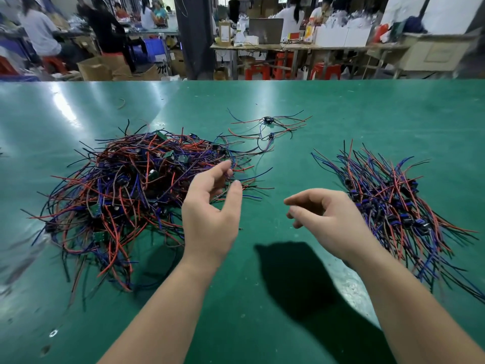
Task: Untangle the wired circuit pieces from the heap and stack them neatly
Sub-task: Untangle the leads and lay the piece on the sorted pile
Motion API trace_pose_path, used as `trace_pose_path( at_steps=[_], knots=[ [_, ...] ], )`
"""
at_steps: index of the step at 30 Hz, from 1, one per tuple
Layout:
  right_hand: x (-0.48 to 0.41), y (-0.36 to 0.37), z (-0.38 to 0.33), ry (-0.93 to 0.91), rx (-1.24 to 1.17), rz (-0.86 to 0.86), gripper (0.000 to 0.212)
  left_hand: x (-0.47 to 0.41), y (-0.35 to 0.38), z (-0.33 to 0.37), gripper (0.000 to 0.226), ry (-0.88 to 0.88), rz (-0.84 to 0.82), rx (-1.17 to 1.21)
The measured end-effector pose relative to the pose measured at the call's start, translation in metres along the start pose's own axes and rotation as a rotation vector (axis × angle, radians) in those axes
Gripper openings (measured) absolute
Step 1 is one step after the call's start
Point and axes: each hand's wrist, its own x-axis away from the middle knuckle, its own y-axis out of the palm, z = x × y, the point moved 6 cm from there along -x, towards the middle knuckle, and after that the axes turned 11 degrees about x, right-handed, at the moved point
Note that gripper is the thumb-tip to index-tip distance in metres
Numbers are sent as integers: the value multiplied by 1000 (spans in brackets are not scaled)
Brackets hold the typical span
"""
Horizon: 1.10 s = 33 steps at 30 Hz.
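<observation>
Tangled heap (126,190) of red, blue and black wired circuit pieces on the green tabletop (341,106), with my left hand (210,214) at its right edge, fingers loosely curved and spread, gripping nothing. My right hand (325,216), relaxed and empty, hangs just left of the sorted stack (393,206), its wires lying roughly parallel. A few loose pieces (267,127) lie farther back, between the two piles.

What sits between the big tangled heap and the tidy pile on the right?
In the head view, only bare green table, with the left hand and right hand hovering over it. A few loose pieces lie farther back.
</observation>
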Motion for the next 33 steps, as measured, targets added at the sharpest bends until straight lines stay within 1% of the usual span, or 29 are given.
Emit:
trace_pose_path(
  at_steps=[3, 5, 6, 7, 8, 9, 10, 13, 15, 17, 19, 20, 22, 24, 26, 28, 29, 31, 32, 33],
  knots=[
    [1, 16, 4, 29, -43, -110, 22, 17, 17, 29, 24, 304, -136, -110],
    [1, 22, 3, -3, -103, -156, 29, 35, 34, 44, 25, 422, -252, -112],
    [0, 22, 1, -20, -159, -161, 39, 43, 42, 49, 26, 465, -312, -108],
    [0, 20, 0, -29, -225, -148, 54, 50, 49, 53, 26, 488, -364, -101],
    [0, 16, -1, -38, -286, -120, 66, 54, 53, 54, 27, 488, -406, -87],
    [0, 12, -1, -53, -323, -80, 72, 56, 55, 54, 28, 476, -439, -70],
    [0, 7, -3, -73, -342, -37, 72, 57, 55, 53, 29, 461, -463, -54],
    [0, 0, -7, -95, -395, 40, 59, 57, 53, 50, 31, 409, -541, 18],
    [1, 1, -10, -103, -420, 28, 43, 59, 55, 48, 33, 380, -603, 64],
    [2, 1, -11, -135, -360, 20, 24, 64, 60, 49, 36, 362, -671, 94],
    [1, 2, -11, -123, -334, 30, 10, 70, 65, 51, 45, 364, -733, 112],
    [1, 0, -9, -98, -363, 54, 6, 72, 67, 51, 52, 370, -748, 102],
    [-2, -7, -4, -15, -508, 140, 8, 72, 69, 45, 64, 396, -706, 18],
    [-4, -14, -1, 78, -697, 160, 2, 64, 66, 35, 63, 421, -571, -164],
    [-4, -16, -1, 137, -802, 119, 11, 52, 58, 23, 58, 332, -418, -328],
    [-3, -15, -3, 158, -835, 73, 12, 45, 50, 11, 47, 168, -370, -332],
    [-3, -14, -5, 156, -837, 58, 11, 43, 48, 6, 35, 74, -385, -263],
    [-3, -13, -7, 153, -826, 45, 12, 43, 49, -1, 13, -162, -438, -16],
    [-2, -13, -8, 154, -808, 43, 12, 44, 51, -2, 10, -279, -456, 102],
    [-3, -13, -6, 156, -784, 41, 11, 46, 53, -2, 12, -375, -464, 189]
  ],
)
